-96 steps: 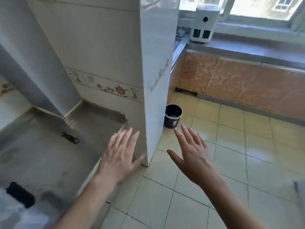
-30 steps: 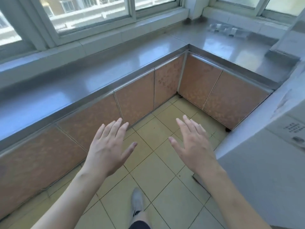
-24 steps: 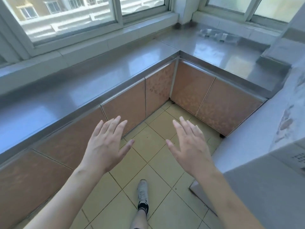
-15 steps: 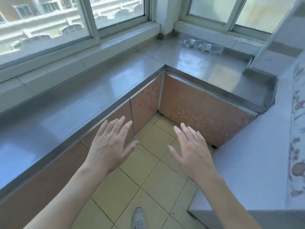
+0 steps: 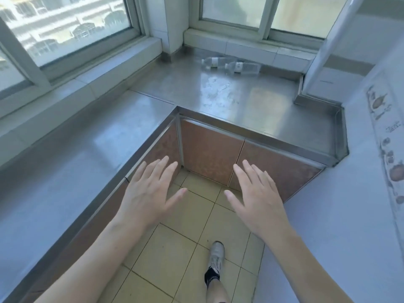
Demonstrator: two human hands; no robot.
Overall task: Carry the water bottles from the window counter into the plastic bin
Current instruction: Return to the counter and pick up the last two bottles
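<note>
As the view is swinging round from the tiled pillar to the window corner, the two water bottles (image 5: 231, 65) are coming into plain sight, lying on their sides, touching, at the back of the steel desk (image 5: 251, 101). You are holding your left hand (image 5: 148, 193) and right hand (image 5: 255, 197) flat, each grip wide and empty, well short of them. The bin is out of view.

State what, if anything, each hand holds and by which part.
Nothing is held. The left hand and right hand are open above the floor; two clear plastic water bottles lie untouched on the steel counter.
</note>
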